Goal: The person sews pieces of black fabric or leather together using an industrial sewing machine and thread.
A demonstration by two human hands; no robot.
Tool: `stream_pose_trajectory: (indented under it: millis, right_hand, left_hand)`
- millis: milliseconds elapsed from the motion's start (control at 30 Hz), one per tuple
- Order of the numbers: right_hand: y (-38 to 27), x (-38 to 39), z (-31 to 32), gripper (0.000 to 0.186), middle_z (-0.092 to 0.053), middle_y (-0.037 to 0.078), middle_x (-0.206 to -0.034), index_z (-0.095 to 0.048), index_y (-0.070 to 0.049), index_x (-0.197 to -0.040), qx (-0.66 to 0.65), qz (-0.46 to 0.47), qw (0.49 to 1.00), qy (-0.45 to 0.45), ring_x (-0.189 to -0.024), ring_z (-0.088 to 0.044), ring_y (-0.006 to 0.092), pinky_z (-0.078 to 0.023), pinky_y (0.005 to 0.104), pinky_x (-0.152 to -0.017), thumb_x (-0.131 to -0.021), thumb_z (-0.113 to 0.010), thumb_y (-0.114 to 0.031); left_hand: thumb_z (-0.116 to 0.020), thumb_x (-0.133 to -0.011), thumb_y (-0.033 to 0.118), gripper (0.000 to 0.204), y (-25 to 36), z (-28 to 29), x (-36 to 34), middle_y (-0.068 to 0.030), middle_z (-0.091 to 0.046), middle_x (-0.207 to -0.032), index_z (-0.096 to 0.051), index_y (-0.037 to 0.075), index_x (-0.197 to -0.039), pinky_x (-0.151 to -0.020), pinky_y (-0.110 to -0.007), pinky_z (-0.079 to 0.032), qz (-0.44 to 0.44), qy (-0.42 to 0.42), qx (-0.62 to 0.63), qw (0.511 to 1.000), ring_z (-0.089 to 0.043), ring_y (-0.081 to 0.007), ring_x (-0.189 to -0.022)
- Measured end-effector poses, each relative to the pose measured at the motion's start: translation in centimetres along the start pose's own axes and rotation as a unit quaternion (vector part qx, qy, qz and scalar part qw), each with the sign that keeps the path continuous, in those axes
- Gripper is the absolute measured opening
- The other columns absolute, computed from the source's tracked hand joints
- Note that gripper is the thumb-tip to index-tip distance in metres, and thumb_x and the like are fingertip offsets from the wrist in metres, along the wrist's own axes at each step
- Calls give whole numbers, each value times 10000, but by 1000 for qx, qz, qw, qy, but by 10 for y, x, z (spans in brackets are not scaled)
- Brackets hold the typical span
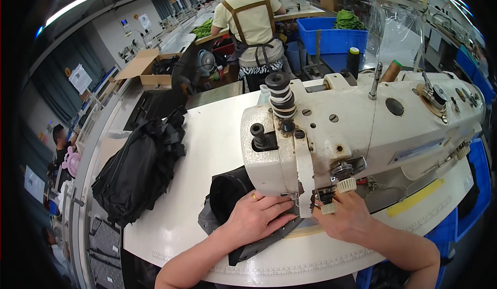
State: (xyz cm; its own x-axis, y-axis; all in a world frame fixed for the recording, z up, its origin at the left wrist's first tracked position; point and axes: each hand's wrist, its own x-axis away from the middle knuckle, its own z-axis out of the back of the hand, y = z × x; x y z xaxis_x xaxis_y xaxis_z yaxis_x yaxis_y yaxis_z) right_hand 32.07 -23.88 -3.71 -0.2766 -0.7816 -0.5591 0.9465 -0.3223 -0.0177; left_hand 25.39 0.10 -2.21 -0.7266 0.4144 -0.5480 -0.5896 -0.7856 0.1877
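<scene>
A dark fabric piece (243, 250), apparently part of a bag with a hollow black opening, lies under the head of a white sewing machine (331, 118). My left hand (256, 214) rests on it with fingers stretched toward the needle area and thumb apart, open. On the other side of the presser area is my right hand (344, 219), its fingers curled in close beside the needle and a ribbed cream knob (347, 185). The machine parts partly hide those fingertips, so what they hold cannot be made out.
A heap of black fabric pieces (142, 167) lies left on the white table (207, 128). Thread cones (353, 61) stand behind the machine. Blue bins (331, 38) and an open cardboard box (155, 71) are farther back. A person in an apron (253, 25) works ahead, facing away.
</scene>
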Motion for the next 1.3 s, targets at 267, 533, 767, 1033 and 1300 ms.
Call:
stream_pose_trajectory:
  millis: [267,533,767,1033,1300]
  right_hand:
    - [-1,1,4,168,-598,47,-904,-663,-89,-815,20,17,1000,-11,-800,-559,219,-454,333,-666,-649,-659,-116]
    - [-2,0,2,205,-604,48,-919,-682,-89,-862,18,7,1000,10,-795,-558,219,-457,330,-668,-659,-658,-110]
    - [-5,3,1,262,-606,49,-922,-706,-100,-914,-11,-3,1000,-8,-814,-564,227,-471,346,-691,-654,-670,-110]
    - [-5,2,0,317,-613,55,-945,-712,-117,-979,-22,-8,1000,-5,-832,-579,229,-476,344,-699,-666,-664,-95]
    - [-5,-3,-1,118,-620,68,-911,-612,-48,-709,-50,-72,994,61,-806,-558,233,-453,345,-659,-615,-672,-88]
  left_hand:
    - [-741,-820,150,181,5,4,2,-14,-697,-1017,-736,80,-987,-800,-318,-543,46,-44,16,998,-648,-186,-905]
    - [-751,-818,173,200,5,-1,3,-5,-697,-1018,-737,89,-999,-793,-303,-536,52,-39,27,998,-647,-178,-894]
    - [-781,-796,260,281,7,3,0,-12,-699,-1011,-738,69,-998,-810,-312,-538,56,-46,26,997,-654,-187,-916]
    - [-814,-731,317,328,12,5,-4,-15,-705,-981,-752,64,-931,-798,-323,-548,76,-33,49,995,-654,-203,-904]
    - [-837,-701,256,298,7,0,-1,-18,-700,-909,-750,85,-929,-628,-285,-514,37,-6,32,999,-692,-179,-772]
